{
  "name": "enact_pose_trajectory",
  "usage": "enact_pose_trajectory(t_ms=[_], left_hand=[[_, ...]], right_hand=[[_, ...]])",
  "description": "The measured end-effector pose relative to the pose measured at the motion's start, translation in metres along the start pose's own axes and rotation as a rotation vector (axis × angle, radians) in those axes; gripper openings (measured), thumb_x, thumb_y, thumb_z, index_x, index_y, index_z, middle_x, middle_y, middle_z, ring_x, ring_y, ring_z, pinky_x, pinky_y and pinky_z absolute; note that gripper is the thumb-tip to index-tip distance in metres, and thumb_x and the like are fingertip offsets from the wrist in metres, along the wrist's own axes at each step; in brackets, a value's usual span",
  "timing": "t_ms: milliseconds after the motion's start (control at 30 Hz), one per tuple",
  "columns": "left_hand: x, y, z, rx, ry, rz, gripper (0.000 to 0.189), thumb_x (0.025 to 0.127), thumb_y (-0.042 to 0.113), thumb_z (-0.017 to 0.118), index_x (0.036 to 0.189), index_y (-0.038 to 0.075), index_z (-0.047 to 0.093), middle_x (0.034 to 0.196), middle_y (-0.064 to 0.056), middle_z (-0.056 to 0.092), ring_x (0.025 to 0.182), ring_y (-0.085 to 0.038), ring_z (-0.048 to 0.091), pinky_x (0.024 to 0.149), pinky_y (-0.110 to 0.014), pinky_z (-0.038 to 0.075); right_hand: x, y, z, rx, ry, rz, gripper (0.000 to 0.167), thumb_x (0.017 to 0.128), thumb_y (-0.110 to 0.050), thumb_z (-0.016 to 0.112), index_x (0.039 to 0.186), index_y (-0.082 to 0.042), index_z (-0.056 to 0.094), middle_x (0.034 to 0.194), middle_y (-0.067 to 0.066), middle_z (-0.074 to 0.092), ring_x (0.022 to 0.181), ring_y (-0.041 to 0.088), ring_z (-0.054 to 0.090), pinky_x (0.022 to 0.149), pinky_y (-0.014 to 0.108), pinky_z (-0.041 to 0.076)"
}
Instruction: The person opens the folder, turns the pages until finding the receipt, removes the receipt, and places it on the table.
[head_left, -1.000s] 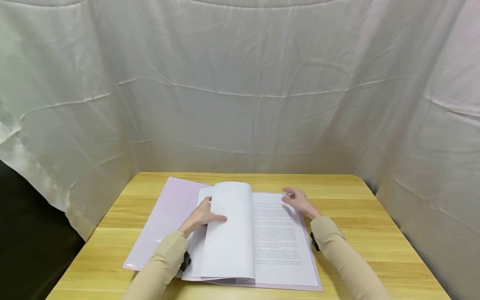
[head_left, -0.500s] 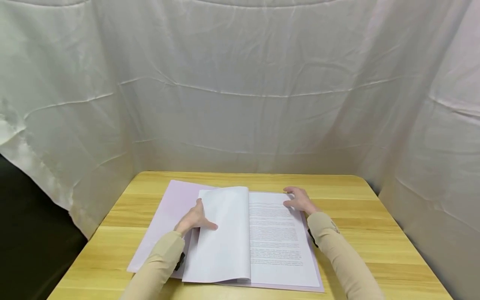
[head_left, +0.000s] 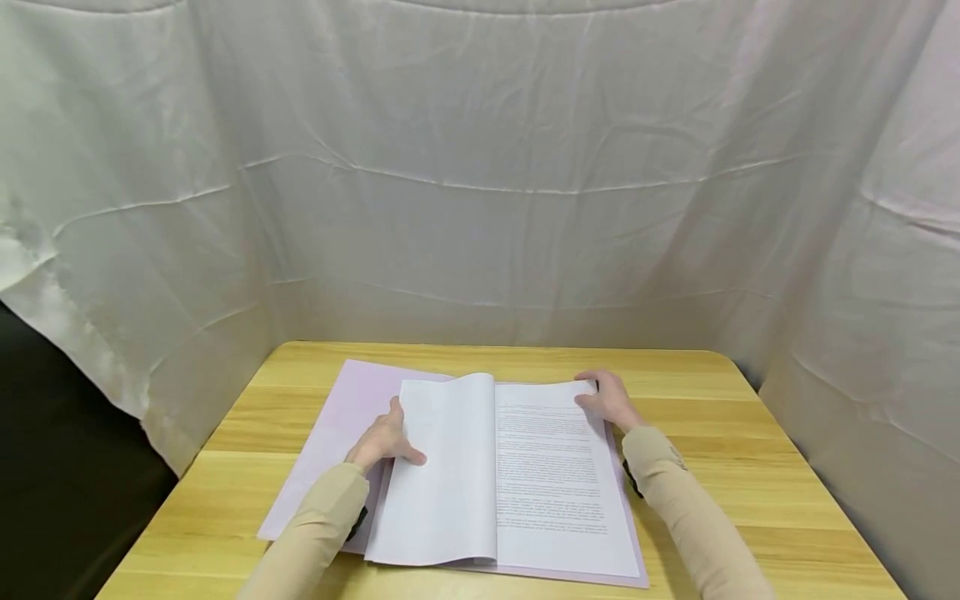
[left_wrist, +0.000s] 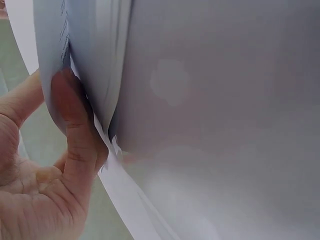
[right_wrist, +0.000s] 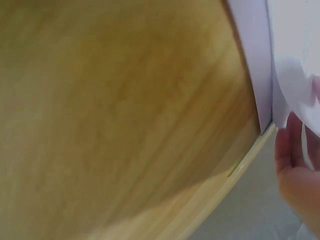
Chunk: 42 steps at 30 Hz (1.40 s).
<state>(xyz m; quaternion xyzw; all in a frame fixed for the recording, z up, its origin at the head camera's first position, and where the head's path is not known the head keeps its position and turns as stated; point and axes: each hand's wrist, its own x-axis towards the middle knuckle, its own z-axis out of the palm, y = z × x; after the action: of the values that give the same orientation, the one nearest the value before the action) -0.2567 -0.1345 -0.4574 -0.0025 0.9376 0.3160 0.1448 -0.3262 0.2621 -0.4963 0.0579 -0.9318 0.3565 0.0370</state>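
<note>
A lilac folder [head_left: 322,458] lies spread on the table, with white sheets inside it. On its left half, a turned-over blank-backed page [head_left: 447,475] curves up at the middle fold. My left hand [head_left: 384,437] pinches this page's left edge, thumb on top; in the left wrist view, the fingers [left_wrist: 80,145] lie behind the paper. On the right half is a printed page [head_left: 553,475] covered in lines of text. My right hand [head_left: 607,402] pinches its top right corner, and in the right wrist view the page [right_wrist: 292,82] bends up from the folder there.
The wooden table [head_left: 720,467] has a rounded far edge close beyond the folder. A pale grey curtain [head_left: 480,250] hangs behind and on both sides. A black area [head_left: 67,467] shows at the lower left.
My left hand has moved left and slightly toward me, laying the turned page over to the left. My right hand has reached the printed page's top right corner and raised it slightly.
</note>
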Motion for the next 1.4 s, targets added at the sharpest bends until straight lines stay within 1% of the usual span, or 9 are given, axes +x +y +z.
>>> enact_pose_trajectory(t_ms=[133,267,467,700,900,1033,1133,1233,1400], left_hand=[[-0.001,-0.001,0.0,0.004,0.009,0.002,0.125,0.071,0.013,0.091,0.154,-0.015,0.003,0.151,-0.043,0.033,0.141,-0.054,0.037,0.118,-0.062,0.033],[-0.002,-0.003,0.0,0.0,0.013,0.008,0.122,0.074,0.012,0.089,0.154,-0.015,0.002,0.151,-0.044,0.032,0.141,-0.055,0.037,0.118,-0.062,0.033],[-0.005,-0.003,-0.002,-0.021,-0.019,0.022,0.12,0.075,0.01,0.088,0.154,-0.016,0.001,0.154,-0.043,0.026,0.144,-0.054,0.031,0.12,-0.062,0.028],[-0.009,-0.001,-0.005,0.016,-0.047,0.015,0.123,0.074,0.011,0.089,0.155,-0.015,0.0,0.155,-0.041,0.028,0.144,-0.053,0.033,0.119,-0.063,0.03],[-0.01,0.004,-0.001,0.214,0.037,0.025,0.125,0.068,0.018,0.094,0.157,-0.008,0.009,0.145,-0.039,0.045,0.13,-0.053,0.049,0.108,-0.063,0.042],[-0.009,0.011,0.003,0.312,0.125,0.104,0.122,0.061,0.018,0.097,0.156,-0.005,0.023,0.143,-0.037,0.042,0.122,-0.05,0.048,0.102,-0.054,0.046],[-0.009,0.016,0.004,0.26,0.122,0.181,0.114,0.061,0.01,0.093,0.155,-0.003,0.029,0.148,-0.035,0.037,0.128,-0.051,0.043,0.109,-0.058,0.041],[-0.009,0.02,0.005,0.132,0.062,0.245,0.107,0.065,0.003,0.085,0.155,-0.001,0.028,0.156,-0.033,0.03,0.141,-0.052,0.032,0.119,-0.065,0.027],[-0.007,0.024,0.005,0.009,0.018,0.308,0.09,0.081,0.011,0.075,0.156,-0.001,0.027,0.158,-0.031,0.03,0.147,-0.053,0.026,0.121,-0.068,0.019]], right_hand=[[-0.003,0.0,-0.004,0.102,-0.035,0.048,0.055,0.087,-0.007,0.075,0.136,0.006,0.053,0.123,0.034,0.063,0.104,0.04,0.066,0.09,0.049,0.056],[-0.007,-0.002,-0.009,0.17,-0.073,0.107,0.065,0.086,-0.01,0.077,0.138,0.011,0.045,0.115,0.035,0.065,0.089,0.033,0.07,0.074,0.04,0.059],[-0.007,-0.002,-0.008,0.088,-0.01,0.129,0.044,0.089,-0.014,0.073,0.122,0.012,0.063,0.113,0.032,0.069,0.097,0.037,0.069,0.082,0.043,0.059],[-0.005,-0.003,-0.007,0.078,0.048,0.144,0.042,0.096,-0.02,0.066,0.125,0.01,0.063,0.114,0.03,0.069,0.099,0.036,0.067,0.086,0.042,0.055],[-0.012,-0.009,-0.012,0.272,-0.137,0.1,0.047,0.102,-0.028,0.059,0.137,0.004,0.056,0.126,0.027,0.065,0.104,0.028,0.065,0.086,0.032,0.054],[-0.023,-0.011,-0.017,0.434,-0.283,0.071,0.054,0.104,-0.025,0.056,0.15,-0.002,0.042,0.139,0.026,0.057,0.113,0.03,0.062,0.09,0.033,0.055],[-0.031,-0.01,-0.02,0.505,-0.327,0.055,0.06,0.104,-0.024,0.055,0.157,-0.007,0.032,0.145,0.026,0.053,0.114,0.032,0.062,0.088,0.033,0.057],[-0.039,-0.011,-0.023,0.566,-0.374,0.048,0.067,0.106,-0.03,0.052,0.162,-0.012,0.02,0.148,0.029,0.048,0.115,0.033,0.062,0.086,0.037,0.059],[-0.053,-0.012,-0.027,0.733,-0.471,0.091,0.068,0.109,-0.045,0.036,0.164,-0.019,0.005,0.157,0.031,0.033,0.125,0.033,0.056,0.093,0.038,0.055]])
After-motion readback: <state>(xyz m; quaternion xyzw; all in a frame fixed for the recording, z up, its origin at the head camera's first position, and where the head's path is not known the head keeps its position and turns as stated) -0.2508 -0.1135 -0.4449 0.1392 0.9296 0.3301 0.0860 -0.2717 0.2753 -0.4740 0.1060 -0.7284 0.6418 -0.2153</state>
